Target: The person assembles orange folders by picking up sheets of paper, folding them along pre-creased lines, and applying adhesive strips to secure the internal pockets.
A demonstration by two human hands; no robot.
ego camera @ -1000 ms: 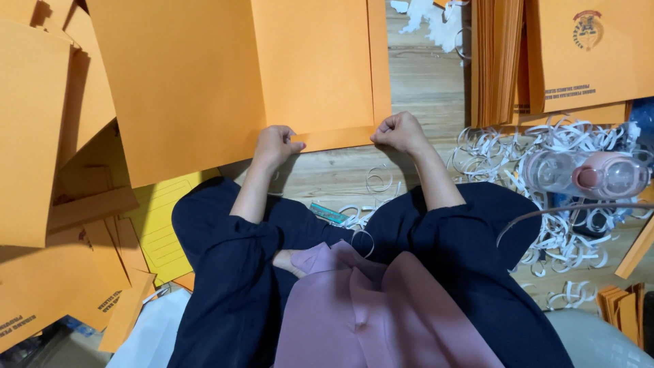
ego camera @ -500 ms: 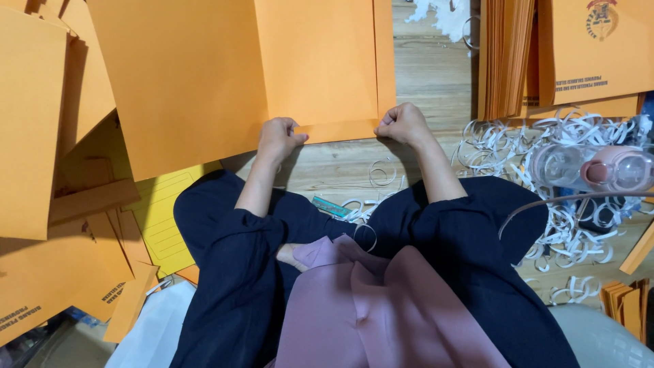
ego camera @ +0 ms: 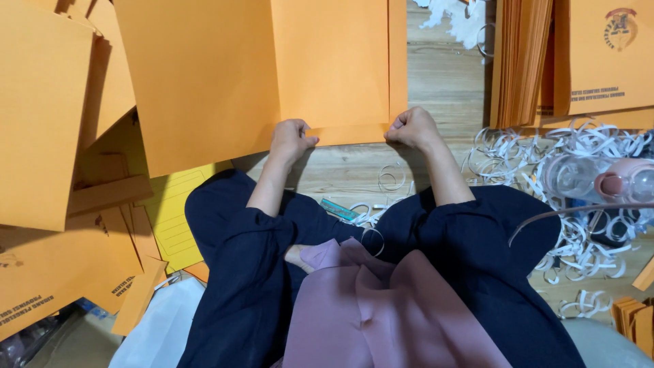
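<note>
- Orange paper fills the top of the view: a large orange envelope [ego camera: 327, 68] lies flat on the wooden floor [ego camera: 443, 75], straight ahead of the seated person, its bottom flap folded up along the near edge.
- That folded flap [ego camera: 347, 134] runs left to right, a narrow strip spanning the gap between the two hands; its long axis lies across the person's body.
- The left hand [ego camera: 291, 140] sits at the flap's left end, fingers curled shut, pressing down on the fold.
- The right hand [ego camera: 411, 127] sits at the flap's right end, closed into a loose fist, knuckles on the paper edge; whether it pinches the flap or only presses it cannot be told.
- Both hands are about equally near the envelope, one at each end of the crease.
- More orange envelopes [ego camera: 48, 116] overlap to the left, and an upright stack of envelopes [ego camera: 521, 61] stands to the right.
- White paper strips [ego camera: 518, 146] litter the floor at right, beside a clear bottle with a pink cap [ego camera: 599, 180].
- A yellow sheet [ego camera: 170, 211] shows under the left pile.
</note>
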